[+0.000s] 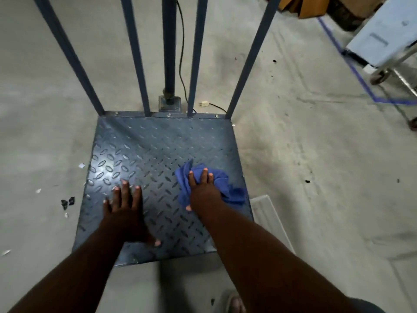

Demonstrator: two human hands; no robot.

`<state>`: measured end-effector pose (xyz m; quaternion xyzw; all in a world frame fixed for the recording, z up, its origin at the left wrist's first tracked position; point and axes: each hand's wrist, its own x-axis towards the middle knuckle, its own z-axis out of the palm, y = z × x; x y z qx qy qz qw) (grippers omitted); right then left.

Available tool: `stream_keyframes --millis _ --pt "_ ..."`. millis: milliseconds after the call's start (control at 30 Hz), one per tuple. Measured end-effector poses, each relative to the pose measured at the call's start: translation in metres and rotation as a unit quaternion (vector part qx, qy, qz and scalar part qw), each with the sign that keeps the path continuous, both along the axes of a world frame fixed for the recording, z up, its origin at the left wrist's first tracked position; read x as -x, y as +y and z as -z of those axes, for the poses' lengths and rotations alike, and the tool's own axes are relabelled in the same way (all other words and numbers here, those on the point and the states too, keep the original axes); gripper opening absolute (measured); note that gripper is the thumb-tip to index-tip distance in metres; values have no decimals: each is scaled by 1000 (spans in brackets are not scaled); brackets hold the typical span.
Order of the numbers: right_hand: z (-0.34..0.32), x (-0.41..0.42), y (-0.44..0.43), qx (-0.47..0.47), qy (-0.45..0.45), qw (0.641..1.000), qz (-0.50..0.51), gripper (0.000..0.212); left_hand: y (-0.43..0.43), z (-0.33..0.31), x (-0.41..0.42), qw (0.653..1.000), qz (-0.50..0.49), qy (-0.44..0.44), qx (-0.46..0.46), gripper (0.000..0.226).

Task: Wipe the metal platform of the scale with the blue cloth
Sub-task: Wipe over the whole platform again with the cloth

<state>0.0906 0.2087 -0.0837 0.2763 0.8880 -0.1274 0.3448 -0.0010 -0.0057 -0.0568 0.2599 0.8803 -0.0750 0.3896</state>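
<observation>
Far left, floor (33, 132): we see bare grey concrete, with white flecks (81, 165) and a few black scraps (67, 202) lying just beside the platform's left edge.
Left hand (125, 213): flat on the near left part of the platform, palm down, fingers (123, 188) straight and spread, thumb out to the right; it holds nothing.
Metal platform (158, 143): a square of blue-grey tread plate on the floor, glare on its left half (the raised pattern shows best there).
Back rail (135, 55): four blue uprights rise from the platform's far edge.
Centre post (169, 53): a darker pole stands behind the rail on a small bolted base, with a black cable (181, 53) running down beside it and a pale plug (204, 104) lying on the concrete.
Blue cloth (234, 193): bunched on the right part of the platform, near its right edge.
Right hand (203, 190): we see it pressing down on the cloth, fingers (205, 175) laid nearly straight over the folds, thumb at the cloth's near side.
Pale ribbed panel (270, 222): flat on the floor, against the platform's near right corner.
Blue tape line (352, 64): stuck to the concrete, far right.
Wheeled cart (381, 76): top right, blurred, beyond the tape.
Cardboard boxes (311, 7): at the top edge, left of the cart.
</observation>
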Motion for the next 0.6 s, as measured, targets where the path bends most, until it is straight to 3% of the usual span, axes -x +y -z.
stream_keyframes --millis 167,400,600 --pt "-6 8 -1 13 -24 1000 13 133 -3 -4 1 1000 -10 -19 4 187" --pt "0 13 4 14 -15 1000 1 142 -1 0 3 999 -20 -9 28 197" --pt "-11 24 8 0 31 999 -40 121 2 3 3 999 -24 -4 30 198"
